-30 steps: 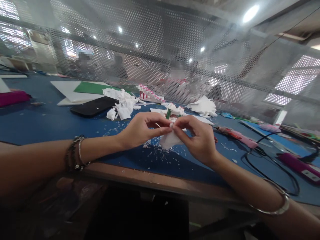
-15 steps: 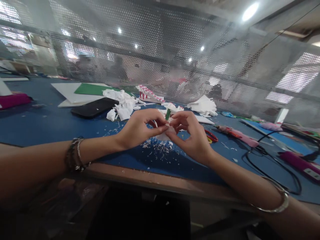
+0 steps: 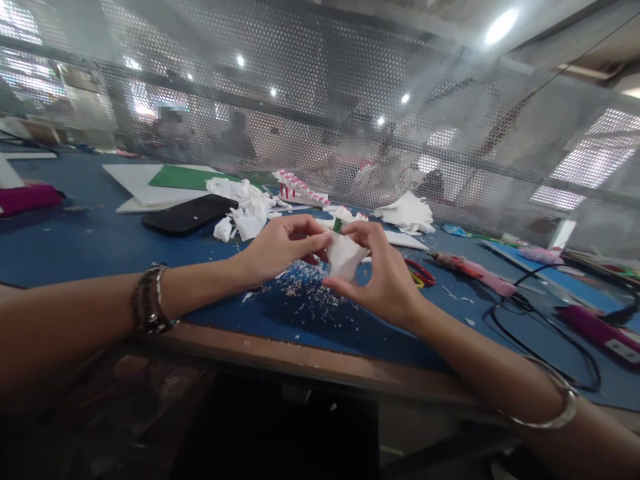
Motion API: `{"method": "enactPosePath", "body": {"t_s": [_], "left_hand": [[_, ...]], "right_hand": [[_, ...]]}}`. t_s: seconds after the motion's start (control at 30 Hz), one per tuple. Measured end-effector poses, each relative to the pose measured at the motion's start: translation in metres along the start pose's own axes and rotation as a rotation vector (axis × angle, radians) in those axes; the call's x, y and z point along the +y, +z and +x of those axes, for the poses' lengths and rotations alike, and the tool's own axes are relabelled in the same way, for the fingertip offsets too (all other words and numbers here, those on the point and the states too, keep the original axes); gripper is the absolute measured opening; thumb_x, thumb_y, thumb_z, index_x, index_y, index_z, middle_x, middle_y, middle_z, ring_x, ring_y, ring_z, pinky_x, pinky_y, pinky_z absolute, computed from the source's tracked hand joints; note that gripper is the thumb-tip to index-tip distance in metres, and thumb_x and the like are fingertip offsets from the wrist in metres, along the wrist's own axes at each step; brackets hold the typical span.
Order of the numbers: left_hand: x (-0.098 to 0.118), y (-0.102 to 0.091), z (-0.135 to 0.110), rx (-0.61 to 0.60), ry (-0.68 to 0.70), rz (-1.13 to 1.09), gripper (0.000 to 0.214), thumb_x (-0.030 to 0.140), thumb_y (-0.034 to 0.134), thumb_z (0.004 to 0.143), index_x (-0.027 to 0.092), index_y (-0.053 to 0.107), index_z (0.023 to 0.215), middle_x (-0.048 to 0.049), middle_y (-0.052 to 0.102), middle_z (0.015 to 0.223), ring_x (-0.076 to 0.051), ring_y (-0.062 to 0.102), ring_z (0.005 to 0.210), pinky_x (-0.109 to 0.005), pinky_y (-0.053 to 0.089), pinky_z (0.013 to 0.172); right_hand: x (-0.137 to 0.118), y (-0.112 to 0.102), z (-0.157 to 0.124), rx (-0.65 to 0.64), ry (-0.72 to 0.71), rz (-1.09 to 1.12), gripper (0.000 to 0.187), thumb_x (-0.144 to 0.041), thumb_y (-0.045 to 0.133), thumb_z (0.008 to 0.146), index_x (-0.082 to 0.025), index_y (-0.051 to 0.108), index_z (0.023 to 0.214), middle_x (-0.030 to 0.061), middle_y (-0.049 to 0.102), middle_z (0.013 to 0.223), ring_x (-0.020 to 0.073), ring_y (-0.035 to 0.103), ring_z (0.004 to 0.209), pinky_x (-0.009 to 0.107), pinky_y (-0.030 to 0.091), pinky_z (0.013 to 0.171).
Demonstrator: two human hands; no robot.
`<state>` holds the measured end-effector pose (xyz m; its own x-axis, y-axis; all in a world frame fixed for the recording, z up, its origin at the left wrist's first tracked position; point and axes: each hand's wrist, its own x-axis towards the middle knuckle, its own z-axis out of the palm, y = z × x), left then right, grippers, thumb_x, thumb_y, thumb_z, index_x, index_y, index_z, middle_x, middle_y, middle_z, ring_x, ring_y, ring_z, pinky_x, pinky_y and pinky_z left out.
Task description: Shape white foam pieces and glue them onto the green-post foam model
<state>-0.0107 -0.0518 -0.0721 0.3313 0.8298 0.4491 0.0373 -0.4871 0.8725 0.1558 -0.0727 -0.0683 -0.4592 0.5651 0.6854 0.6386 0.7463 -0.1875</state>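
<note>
Over the blue table mat (image 3: 85, 250) my two hands meet on a small piece of white paper (image 3: 344, 257). My right hand (image 3: 383, 273) curls round it, thumb below and fingers above. My left hand (image 3: 280, 245) pinches its left side with closed fingertips. A green stick (image 3: 337, 225) pokes up just behind the paper. Fine white paper scraps (image 3: 305, 290) lie scattered on the mat under my hands.
A black phone (image 3: 189, 214), a heap of white paper bits (image 3: 243, 203) and white and green sheets (image 3: 165, 179) lie at the back left. Red-handled scissors (image 3: 420, 272), a black cable (image 3: 545, 320) and a magenta tool (image 3: 597, 330) sit right. A perforated screen (image 3: 320, 113) stands behind.
The white paper went from hanging flat below my fingers to being gathered into a bunched shape between both hands. My hands rose slightly and stayed together.
</note>
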Motion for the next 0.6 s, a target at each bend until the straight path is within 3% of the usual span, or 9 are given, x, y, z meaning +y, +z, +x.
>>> {"method": "enactPosePath", "body": {"t_s": [0.03,0.1,0.23,0.37,0.5,0.6], "left_hand": [[0.000,0.000,0.000,-0.010,-0.007,-0.024,0.013,0.026,0.058,0.069,0.014,0.055,0.067,0.0019,0.058,0.062,-0.008,0.057,0.060,-0.019,0.047,0.054],[0.000,0.001,0.000,-0.023,-0.015,-0.066,0.013,0.026,0.059,0.068,0.014,0.055,0.067,0.0020,0.059,0.063,-0.009,0.058,0.061,-0.019,0.048,0.055],[0.000,0.001,0.000,0.019,-0.037,-0.145,0.014,0.027,0.059,0.070,0.014,0.054,0.066,0.0018,0.060,0.064,-0.008,0.059,0.063,-0.017,0.048,0.056],[-0.004,-0.003,0.005,0.085,-0.100,-0.248,0.018,0.030,0.060,0.070,0.014,0.053,0.064,0.0013,0.060,0.064,-0.008,0.059,0.064,-0.017,0.047,0.057],[-0.009,-0.008,0.010,0.160,-0.106,-0.214,0.019,0.031,0.059,0.069,0.015,0.053,0.064,0.0003,0.060,0.064,-0.009,0.058,0.064,-0.019,0.046,0.057],[-0.009,-0.008,0.009,0.126,-0.056,-0.009,0.018,0.032,0.058,0.069,0.014,0.055,0.068,-0.0006,0.059,0.064,-0.010,0.057,0.062,-0.020,0.045,0.056]], "right_hand": [[-0.002,0.001,0.000,-0.008,-0.006,-0.051,0.054,-0.041,0.063,0.061,-0.014,0.040,0.102,0.0058,0.055,0.085,0.0151,0.053,0.075,0.026,0.042,0.062],[-0.004,0.002,0.001,-0.035,-0.014,-0.122,0.045,-0.038,0.058,0.066,-0.013,0.043,0.101,0.0081,0.057,0.089,0.0166,0.054,0.078,0.026,0.041,0.063],[-0.005,-0.003,0.004,-0.132,0.064,-0.232,0.020,-0.024,0.040,0.076,-0.015,0.053,0.088,0.0043,0.060,0.070,0.0132,0.052,0.057,0.026,0.035,0.052],[-0.002,-0.010,0.004,-0.231,0.107,-0.295,0.030,-0.027,0.032,0.080,-0.015,0.053,0.062,0.0022,0.054,0.049,0.0112,0.047,0.045,0.026,0.032,0.050],[-0.002,-0.014,0.001,-0.061,-0.027,-0.267,0.027,-0.023,0.036,0.079,-0.016,0.052,0.059,-0.0017,0.048,0.045,0.0076,0.043,0.041,0.023,0.032,0.046],[-0.004,-0.015,-0.001,0.156,-0.175,-0.212,0.015,-0.022,0.041,0.078,-0.016,0.055,0.080,0.0009,0.057,0.064,0.0093,0.050,0.055,0.023,0.039,0.055]]}}
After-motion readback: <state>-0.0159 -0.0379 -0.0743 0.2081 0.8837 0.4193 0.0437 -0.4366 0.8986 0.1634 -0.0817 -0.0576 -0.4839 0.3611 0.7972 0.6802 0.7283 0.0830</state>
